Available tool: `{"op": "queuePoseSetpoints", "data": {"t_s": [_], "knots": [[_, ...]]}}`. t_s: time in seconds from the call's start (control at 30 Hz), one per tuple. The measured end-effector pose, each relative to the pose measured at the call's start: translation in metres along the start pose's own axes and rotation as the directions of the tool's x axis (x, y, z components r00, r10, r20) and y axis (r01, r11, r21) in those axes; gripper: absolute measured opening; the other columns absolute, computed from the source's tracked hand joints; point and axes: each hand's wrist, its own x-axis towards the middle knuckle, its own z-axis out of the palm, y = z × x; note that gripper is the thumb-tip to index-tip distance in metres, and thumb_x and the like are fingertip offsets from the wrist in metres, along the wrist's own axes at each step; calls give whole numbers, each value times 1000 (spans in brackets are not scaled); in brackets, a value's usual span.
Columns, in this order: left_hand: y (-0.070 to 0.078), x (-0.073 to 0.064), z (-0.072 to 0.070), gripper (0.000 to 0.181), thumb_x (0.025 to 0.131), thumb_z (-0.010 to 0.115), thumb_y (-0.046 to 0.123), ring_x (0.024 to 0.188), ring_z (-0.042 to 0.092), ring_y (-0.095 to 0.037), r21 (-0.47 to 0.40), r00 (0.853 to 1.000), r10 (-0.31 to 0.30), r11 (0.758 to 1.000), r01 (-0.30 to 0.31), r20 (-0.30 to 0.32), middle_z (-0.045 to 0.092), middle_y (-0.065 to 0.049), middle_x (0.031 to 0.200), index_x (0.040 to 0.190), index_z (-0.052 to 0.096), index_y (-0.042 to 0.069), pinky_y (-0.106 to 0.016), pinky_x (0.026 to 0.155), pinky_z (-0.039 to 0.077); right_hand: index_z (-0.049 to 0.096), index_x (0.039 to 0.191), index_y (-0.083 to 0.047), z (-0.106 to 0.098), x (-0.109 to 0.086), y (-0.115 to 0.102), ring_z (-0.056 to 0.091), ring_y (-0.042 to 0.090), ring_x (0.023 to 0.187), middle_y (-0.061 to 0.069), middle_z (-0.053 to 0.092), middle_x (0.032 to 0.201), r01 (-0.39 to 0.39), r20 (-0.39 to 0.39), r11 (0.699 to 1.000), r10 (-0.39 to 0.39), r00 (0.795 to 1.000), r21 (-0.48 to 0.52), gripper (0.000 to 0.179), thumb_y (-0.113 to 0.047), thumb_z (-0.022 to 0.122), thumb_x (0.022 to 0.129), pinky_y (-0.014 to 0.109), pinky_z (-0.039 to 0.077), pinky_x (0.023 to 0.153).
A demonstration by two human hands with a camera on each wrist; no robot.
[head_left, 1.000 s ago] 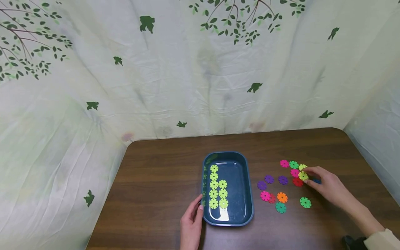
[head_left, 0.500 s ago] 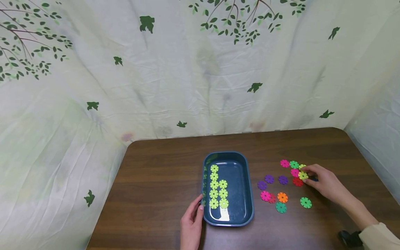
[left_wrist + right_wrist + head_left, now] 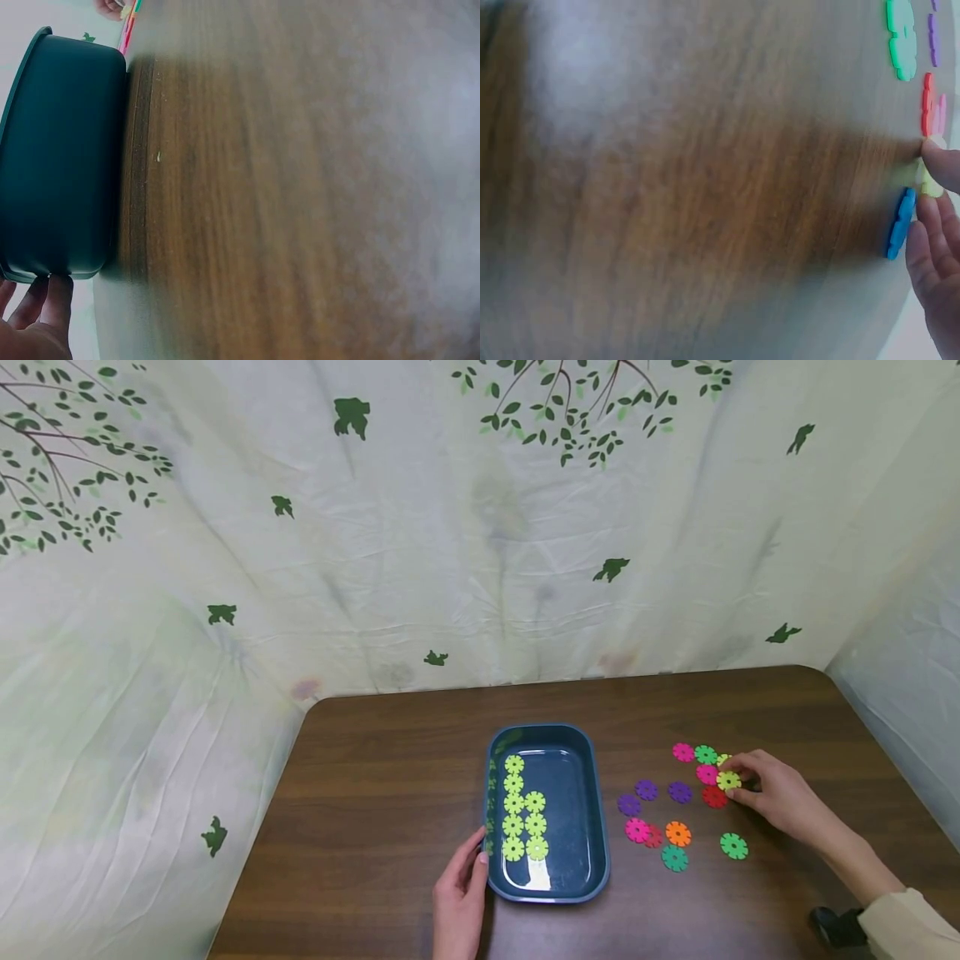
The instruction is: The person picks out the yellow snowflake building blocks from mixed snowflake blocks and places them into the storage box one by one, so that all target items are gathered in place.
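A yellow flower-shaped disc lies between the thumb and finger of my right hand, which pinches its edges. Another yellow disc is partly covered by the fingers. In the right wrist view, a blue disc stands close beside the fingers of that hand. At the left, my left hand touches the outer left side of a blue tray with thumb and fingertips. Inside the tray, several yellow discs form two columns at the left. The left wrist view shows fingertips against the tray's outer wall.
Pink, green, red, purple, orange and teal discs lie right of the tray on the brown table. A patterned white cloth hangs behind.
My right hand has shifted slightly, its forearm and sleeve moving left, and the pinched yellow disc has edged a little to the right. The left hand and tray stay put.
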Motion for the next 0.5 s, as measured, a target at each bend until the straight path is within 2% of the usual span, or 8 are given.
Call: {"op": "queuePoseSetpoints", "data": {"t_s": [0.17,0.33,0.5], "knots": [[0,0,0,32,99,60,11,125,55,-26,-6,1000,6,1000,-6,1,60,-5,135,129,64,20,-44,104,44,66,107,-6,-1,-1,-1,60,25,83,7,65,96,-20,-21,1000,20,1000,10,32,-2,80,78,36,53,67],[0,0,0,32,99,60,11,125,54,-26,-6,1000,1,1000,-1,2,59,-6,135,129,64,21,-45,104,44,69,104,-7,-5,-2,-4,63,23,80,4,68,92,-34,-42,999,35,999,16,24,-1,75,82,29,53,62],[-1,0,0,32,99,59,11,125,55,-26,-2,1000,-2,1000,2,2,59,-6,135,129,64,21,-45,104,44,71,102,-9,-6,-2,-10,64,21,79,3,70,90,-36,-57,999,37,998,17,19,-3,74,84,29,52,62]]}}
